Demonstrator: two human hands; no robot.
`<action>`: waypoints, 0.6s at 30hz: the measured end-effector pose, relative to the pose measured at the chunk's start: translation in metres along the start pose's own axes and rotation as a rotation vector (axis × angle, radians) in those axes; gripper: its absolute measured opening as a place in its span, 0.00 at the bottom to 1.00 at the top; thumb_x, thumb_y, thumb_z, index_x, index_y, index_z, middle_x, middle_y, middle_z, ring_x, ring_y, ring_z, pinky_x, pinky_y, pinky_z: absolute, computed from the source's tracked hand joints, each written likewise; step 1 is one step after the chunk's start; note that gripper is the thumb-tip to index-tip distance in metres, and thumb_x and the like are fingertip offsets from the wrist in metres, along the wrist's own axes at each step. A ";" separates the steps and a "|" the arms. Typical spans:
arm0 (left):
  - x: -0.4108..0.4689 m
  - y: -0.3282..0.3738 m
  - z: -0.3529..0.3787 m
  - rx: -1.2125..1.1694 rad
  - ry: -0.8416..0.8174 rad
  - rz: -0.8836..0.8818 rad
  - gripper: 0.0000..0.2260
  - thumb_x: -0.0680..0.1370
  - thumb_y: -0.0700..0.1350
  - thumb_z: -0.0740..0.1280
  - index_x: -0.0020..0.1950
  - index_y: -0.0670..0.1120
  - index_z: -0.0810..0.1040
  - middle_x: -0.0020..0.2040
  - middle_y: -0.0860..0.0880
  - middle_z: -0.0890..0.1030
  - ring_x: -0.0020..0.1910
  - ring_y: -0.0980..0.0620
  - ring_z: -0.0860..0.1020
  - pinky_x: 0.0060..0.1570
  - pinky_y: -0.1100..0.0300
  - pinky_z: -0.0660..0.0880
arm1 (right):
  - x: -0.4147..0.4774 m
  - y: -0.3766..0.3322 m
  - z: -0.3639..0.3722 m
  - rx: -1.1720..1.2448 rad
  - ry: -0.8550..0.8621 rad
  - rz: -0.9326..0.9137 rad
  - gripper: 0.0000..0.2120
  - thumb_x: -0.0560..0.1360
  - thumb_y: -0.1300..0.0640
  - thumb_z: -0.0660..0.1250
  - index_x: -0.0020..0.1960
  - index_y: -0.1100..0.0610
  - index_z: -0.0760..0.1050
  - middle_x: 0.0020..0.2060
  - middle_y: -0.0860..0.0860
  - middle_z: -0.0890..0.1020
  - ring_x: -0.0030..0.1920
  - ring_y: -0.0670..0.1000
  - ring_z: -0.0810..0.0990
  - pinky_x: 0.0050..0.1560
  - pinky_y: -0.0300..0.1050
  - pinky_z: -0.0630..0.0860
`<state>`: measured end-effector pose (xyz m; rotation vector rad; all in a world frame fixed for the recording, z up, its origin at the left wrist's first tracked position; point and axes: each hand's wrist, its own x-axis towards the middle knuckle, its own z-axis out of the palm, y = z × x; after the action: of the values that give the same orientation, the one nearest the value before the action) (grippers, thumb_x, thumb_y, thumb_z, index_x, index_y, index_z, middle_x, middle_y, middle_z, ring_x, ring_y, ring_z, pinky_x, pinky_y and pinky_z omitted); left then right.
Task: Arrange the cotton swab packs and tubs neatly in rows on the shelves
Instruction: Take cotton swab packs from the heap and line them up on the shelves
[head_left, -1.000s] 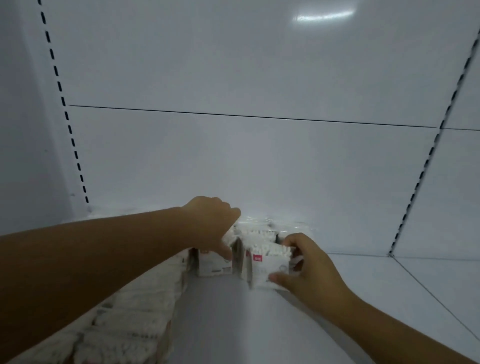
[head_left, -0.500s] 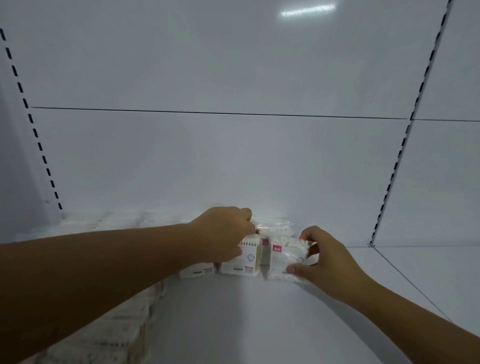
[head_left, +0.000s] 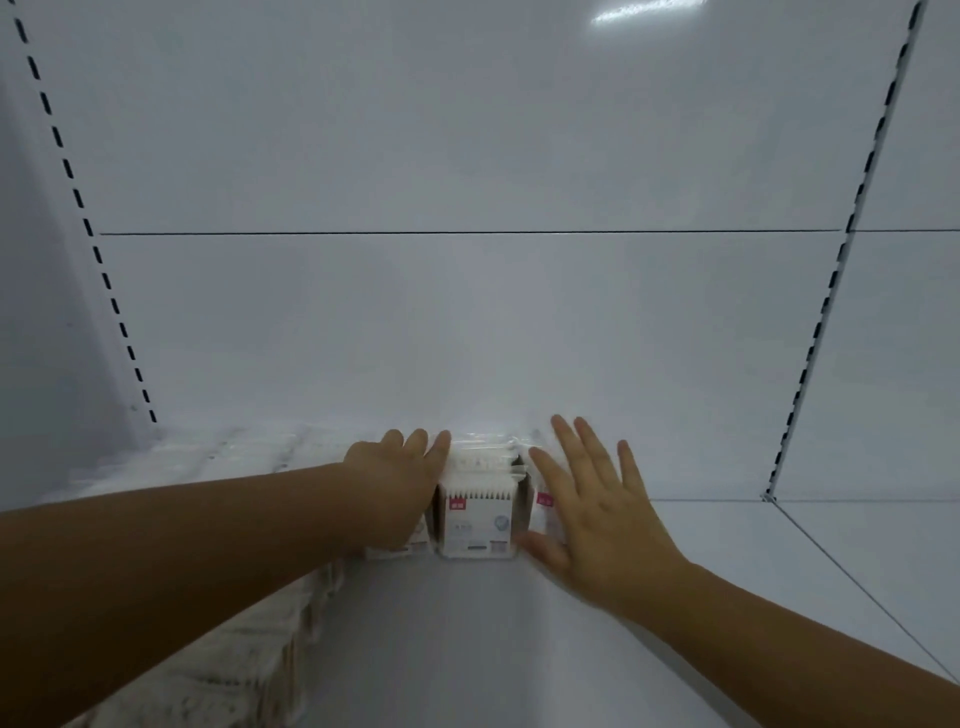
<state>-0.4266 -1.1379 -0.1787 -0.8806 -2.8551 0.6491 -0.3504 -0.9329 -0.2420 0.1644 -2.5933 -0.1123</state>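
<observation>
A short row of clear cotton swab packs with red labels stands against the back of the white shelf (head_left: 467, 649). The middle pack (head_left: 477, 522) faces me between both hands. My left hand (head_left: 397, 491) lies flat with straight fingers against the packs on the left, covering most of one pack (head_left: 397, 552). My right hand (head_left: 592, 512) is spread with straight fingers over the right pack (head_left: 545, 512), of which only a red-labelled strip shows. Neither hand grips anything.
More swab packs (head_left: 228, 654) lie in a long row along the shelf's left side, under my left forearm. The white back wall has slotted uprights at left (head_left: 104, 280) and right (head_left: 831, 291). Bare shelf surface spreads to the right.
Both hands have let go of the packs they held and now lie flat against the row. The packs stand closer together and square to the front.
</observation>
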 end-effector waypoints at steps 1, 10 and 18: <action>0.003 -0.001 -0.001 -0.004 -0.003 -0.009 0.42 0.75 0.45 0.70 0.78 0.42 0.45 0.70 0.45 0.64 0.64 0.47 0.68 0.57 0.54 0.74 | 0.005 -0.007 0.002 -0.006 -0.016 -0.006 0.35 0.75 0.32 0.50 0.69 0.56 0.69 0.71 0.59 0.69 0.72 0.61 0.66 0.65 0.69 0.65; 0.008 -0.013 -0.009 -0.053 -0.102 -0.019 0.46 0.66 0.54 0.79 0.75 0.41 0.57 0.68 0.45 0.68 0.64 0.47 0.69 0.62 0.53 0.72 | 0.027 -0.011 0.008 -0.024 -0.140 -0.050 0.32 0.72 0.33 0.52 0.60 0.57 0.73 0.58 0.56 0.79 0.61 0.59 0.78 0.60 0.66 0.71; -0.002 0.005 -0.015 -0.193 -0.012 0.157 0.36 0.82 0.55 0.56 0.77 0.47 0.33 0.78 0.49 0.35 0.78 0.50 0.38 0.76 0.48 0.45 | 0.013 0.040 -0.017 -0.022 -0.233 -0.030 0.47 0.73 0.27 0.39 0.73 0.63 0.63 0.70 0.60 0.69 0.68 0.58 0.71 0.66 0.52 0.69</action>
<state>-0.4193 -1.1302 -0.1673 -1.1417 -2.9170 0.3974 -0.3563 -0.8956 -0.2162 0.1921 -2.8214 -0.1798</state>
